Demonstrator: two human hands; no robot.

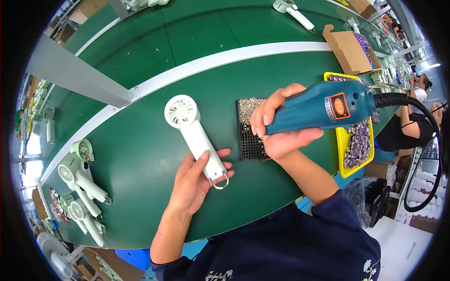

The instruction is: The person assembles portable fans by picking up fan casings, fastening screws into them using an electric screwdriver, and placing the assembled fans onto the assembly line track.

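My left hand is closed round the lower handle of a white handheld fan. The fan's round grille points up and away, and a wire loop hangs at its handle end. In my right hand is a teal electric screwdriver, its black cable running off to the right. The tool's tip is hidden behind my fingers. Beneath it stands a black screw tray with a grid of holes and many small screws at its far end.
Several white and green fans lie at the left. A yellow tray of small purple-and-silver parts stands at the right, with an open cardboard box behind it. Another fan lies beyond the white rail. Co-workers sit at far right.
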